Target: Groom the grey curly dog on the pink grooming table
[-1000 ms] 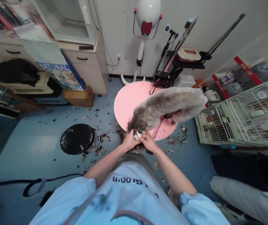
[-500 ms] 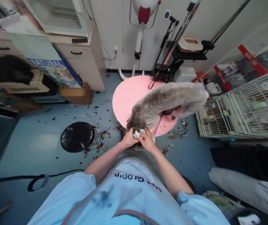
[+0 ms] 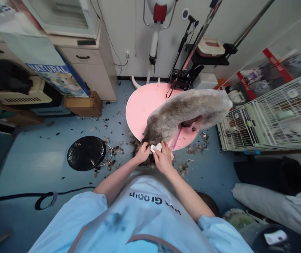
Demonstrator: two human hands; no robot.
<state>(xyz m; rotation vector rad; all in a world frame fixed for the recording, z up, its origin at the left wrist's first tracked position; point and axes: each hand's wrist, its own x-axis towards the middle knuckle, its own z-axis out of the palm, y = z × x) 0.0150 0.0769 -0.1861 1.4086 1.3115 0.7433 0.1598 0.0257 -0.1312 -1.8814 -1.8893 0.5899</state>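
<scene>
A grey, close-clipped dog (image 3: 176, 110) stands on a round pink grooming table (image 3: 137, 109), its head end towards me and partly hidden by my hands. My right hand (image 3: 164, 159) is closed on a crumpled white wipe (image 3: 156, 147), held over the darker fur at the head. My left hand (image 3: 142, 154) is at the other side of the head, thumb and fingers drawn together beside the wipe's left edge. What the left fingertips pinch is too small to tell.
A black round stool (image 3: 86, 153) stands on the left among cut hair on the blue floor. White wire cages (image 3: 274, 116) are at the right. A loop leash (image 3: 170, 92) hangs over the table's back edge; a dryer stand (image 3: 154, 45) is behind.
The white wipe now shows more fully between my hands, with the right fingers spread further along it. My left hand has shifted slightly left. The whole view has moved a little.
</scene>
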